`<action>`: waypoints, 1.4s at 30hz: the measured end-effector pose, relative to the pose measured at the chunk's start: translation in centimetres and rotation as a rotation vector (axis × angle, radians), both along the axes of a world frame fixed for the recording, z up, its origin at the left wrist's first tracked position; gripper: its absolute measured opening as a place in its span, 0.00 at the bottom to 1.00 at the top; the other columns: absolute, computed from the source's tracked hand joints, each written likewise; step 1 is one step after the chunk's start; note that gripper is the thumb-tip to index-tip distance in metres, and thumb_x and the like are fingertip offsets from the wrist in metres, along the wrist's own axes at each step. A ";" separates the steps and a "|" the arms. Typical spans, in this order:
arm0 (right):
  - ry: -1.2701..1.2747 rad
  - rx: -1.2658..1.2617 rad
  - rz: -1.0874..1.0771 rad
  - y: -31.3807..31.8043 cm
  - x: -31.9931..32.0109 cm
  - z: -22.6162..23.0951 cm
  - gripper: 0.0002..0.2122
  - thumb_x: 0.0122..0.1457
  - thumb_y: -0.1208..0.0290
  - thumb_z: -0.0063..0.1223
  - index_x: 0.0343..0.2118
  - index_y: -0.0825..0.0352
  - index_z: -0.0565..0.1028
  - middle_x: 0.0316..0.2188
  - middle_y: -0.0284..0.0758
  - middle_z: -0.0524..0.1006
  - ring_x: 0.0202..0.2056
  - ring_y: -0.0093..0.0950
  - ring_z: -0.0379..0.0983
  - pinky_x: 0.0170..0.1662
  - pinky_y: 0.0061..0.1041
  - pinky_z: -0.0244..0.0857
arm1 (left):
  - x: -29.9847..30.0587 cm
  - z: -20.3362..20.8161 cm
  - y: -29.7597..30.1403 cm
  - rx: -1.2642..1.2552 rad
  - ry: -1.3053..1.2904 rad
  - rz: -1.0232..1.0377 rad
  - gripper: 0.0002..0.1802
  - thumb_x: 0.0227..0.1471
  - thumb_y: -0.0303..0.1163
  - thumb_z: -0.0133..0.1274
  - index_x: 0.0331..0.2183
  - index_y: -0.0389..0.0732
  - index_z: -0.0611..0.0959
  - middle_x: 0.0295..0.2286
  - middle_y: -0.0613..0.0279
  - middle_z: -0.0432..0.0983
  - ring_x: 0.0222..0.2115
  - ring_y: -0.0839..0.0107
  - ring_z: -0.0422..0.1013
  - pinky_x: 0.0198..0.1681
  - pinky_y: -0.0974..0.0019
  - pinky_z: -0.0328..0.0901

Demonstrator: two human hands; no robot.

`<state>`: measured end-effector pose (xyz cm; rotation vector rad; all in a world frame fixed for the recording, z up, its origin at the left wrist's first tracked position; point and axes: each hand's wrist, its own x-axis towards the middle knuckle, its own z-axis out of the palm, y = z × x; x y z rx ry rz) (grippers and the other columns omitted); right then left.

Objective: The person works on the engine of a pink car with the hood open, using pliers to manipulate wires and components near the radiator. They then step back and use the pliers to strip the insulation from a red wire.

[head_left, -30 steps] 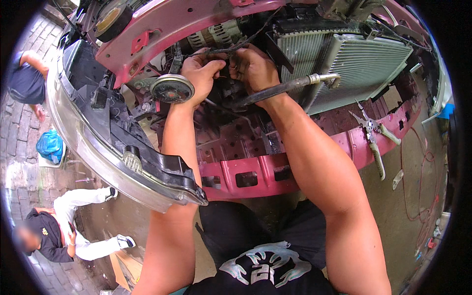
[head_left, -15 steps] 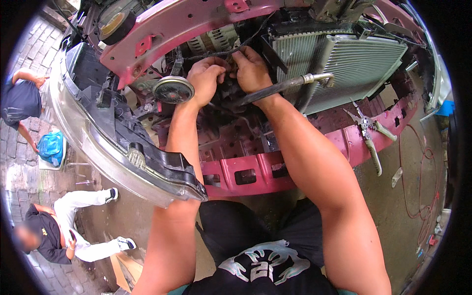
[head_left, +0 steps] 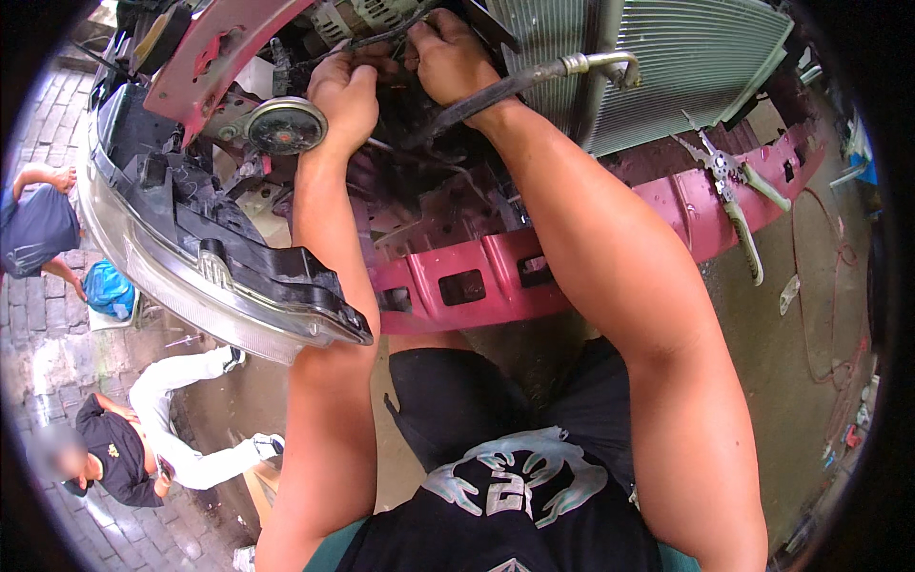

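Note:
Both my arms reach into the open front of a car, hands close together below a metal ribbed alternator (head_left: 345,21). My left hand (head_left: 345,103) has its fingers curled inward beside a round black horn (head_left: 286,126). Curled fingers also close my right hand (head_left: 450,65), close to a dark cable; what either hand pinches is hidden among dark parts. A black hose with a metal pipe end (head_left: 515,81) crosses over my right wrist. To the right stands the finned radiator (head_left: 686,76).
A loose-looking headlight (head_left: 205,296) curves along the left, over my left forearm. Pliers (head_left: 729,186) rest on the red lower crossmember (head_left: 496,276). Two people are at the left, one seated (head_left: 124,448), near a blue bag (head_left: 110,288). A red hose (head_left: 810,353) lies on the floor.
The view has tilted, so the car front sits higher and the headlight and horn further left. Both hands stay at the same spot by the alternator, with fingers still curled.

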<state>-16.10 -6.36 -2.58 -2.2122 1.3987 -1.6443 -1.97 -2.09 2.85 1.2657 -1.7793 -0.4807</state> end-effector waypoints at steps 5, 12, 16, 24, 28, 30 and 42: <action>-0.663 0.423 0.259 0.4 0.7 0.8 0.13 0.64 0.64 0.43 0.40 0.69 0.73 0.28 0.38 0.75 0.33 0.32 0.70 0.39 0.31 0.63 | 0.3 0.0 0.1 0.103 -0.142 -0.019 0.13 0.55 0.27 0.49 0.39 0.32 0.83 0.31 0.55 0.83 0.34 0.69 0.79 0.42 0.67 0.70; -0.681 0.508 0.433 1.2 0.3 1.0 0.14 0.63 0.62 0.48 0.40 0.69 0.76 0.31 0.37 0.75 0.34 0.29 0.69 0.40 0.28 0.62 | 0.8 -0.9 -0.5 0.077 0.078 -0.018 0.10 0.56 0.26 0.53 0.38 0.31 0.82 0.30 0.56 0.82 0.30 0.72 0.77 0.38 0.68 0.70; -0.591 0.516 0.382 1.2 -0.1 1.1 0.19 0.63 0.62 0.43 0.50 0.71 0.73 0.50 0.54 0.73 0.54 0.49 0.68 0.57 0.39 0.59 | 1.0 -0.8 -0.4 0.033 -0.152 0.015 0.11 0.55 0.25 0.51 0.41 0.33 0.82 0.33 0.53 0.82 0.34 0.64 0.78 0.41 0.64 0.70; -0.585 0.414 0.263 -0.3 0.4 0.0 0.21 0.67 0.59 0.38 0.54 0.72 0.65 0.52 0.55 0.70 0.56 0.54 0.63 0.57 0.42 0.57 | 0.2 -0.9 -0.3 -0.067 -0.524 0.115 0.12 0.54 0.30 0.51 0.40 0.39 0.84 0.36 0.45 0.79 0.40 0.45 0.75 0.44 0.51 0.69; -0.581 0.479 0.207 0.8 0.4 1.0 0.18 0.67 0.60 0.39 0.49 0.71 0.67 0.47 0.56 0.72 0.51 0.55 0.66 0.52 0.45 0.60 | 0.5 -1.2 -0.4 -0.085 -0.559 0.104 0.11 0.53 0.30 0.52 0.38 0.40 0.85 0.35 0.45 0.79 0.39 0.44 0.75 0.43 0.50 0.69; -0.460 0.459 0.178 1.7 0.0 1.3 0.16 0.66 0.61 0.40 0.48 0.70 0.68 0.44 0.55 0.73 0.49 0.56 0.67 0.51 0.45 0.61 | 0.5 -1.2 -0.5 -0.070 -0.570 0.094 0.11 0.52 0.30 0.52 0.37 0.40 0.85 0.36 0.45 0.79 0.39 0.44 0.75 0.43 0.50 0.69; -0.099 0.376 0.157 1.9 1.0 0.0 0.22 0.59 0.57 0.52 0.47 0.72 0.73 0.45 0.54 0.76 0.49 0.51 0.72 0.51 0.41 0.64 | 2.9 -9.7 -6.2 -0.053 -0.331 0.170 0.12 0.50 0.26 0.47 0.33 0.39 0.85 0.38 0.44 0.79 0.40 0.50 0.76 0.44 0.50 0.69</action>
